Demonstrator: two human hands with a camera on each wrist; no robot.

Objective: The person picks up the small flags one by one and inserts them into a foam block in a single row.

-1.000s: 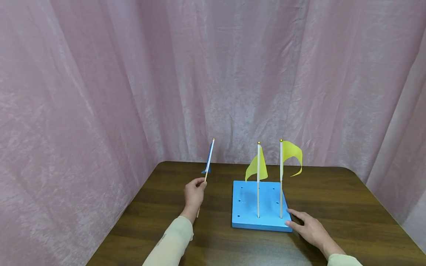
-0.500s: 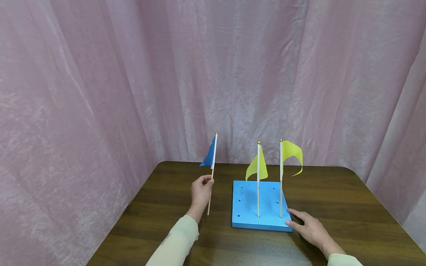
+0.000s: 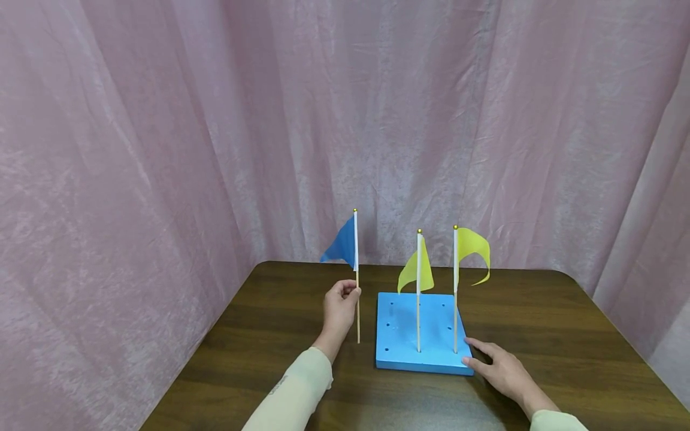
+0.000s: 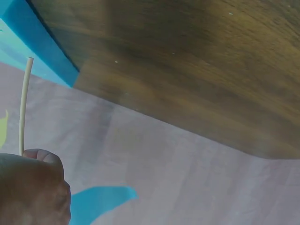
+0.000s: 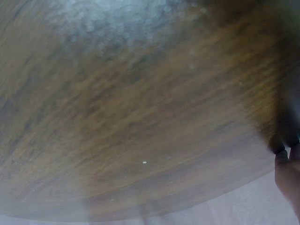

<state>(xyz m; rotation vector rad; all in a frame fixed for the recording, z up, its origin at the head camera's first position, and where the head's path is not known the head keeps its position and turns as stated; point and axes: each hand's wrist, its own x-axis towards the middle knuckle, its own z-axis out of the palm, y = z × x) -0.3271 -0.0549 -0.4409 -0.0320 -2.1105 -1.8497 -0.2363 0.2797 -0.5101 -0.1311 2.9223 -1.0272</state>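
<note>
My left hand [image 3: 341, 308] pinches the thin wooden stick of a blue flag [image 3: 345, 244] between thumb and fingers. The flag stands upright just left of the light blue board [image 3: 401, 361]; its cloth points left. In the left wrist view the stick's bare end [image 4: 24, 103] juts out past the hand. Two yellow flags, a left one [image 3: 423, 269] and a right one [image 3: 472, 244], stand in holes along the board's near side. My right hand [image 3: 504, 371] rests at the board's right edge, thumb and fingers extended, fingertips against it.
The brown wooden table [image 3: 269, 371] runs back to a pink curtain [image 3: 377, 131] hanging behind and beside it. Several small holes show in the board's top, along its left, back and right sides.
My left hand has moved right toward the board with the blue flag. The tilted stick has come upright, and the blue cloth has spread open. The right hand and board have stayed put.
</note>
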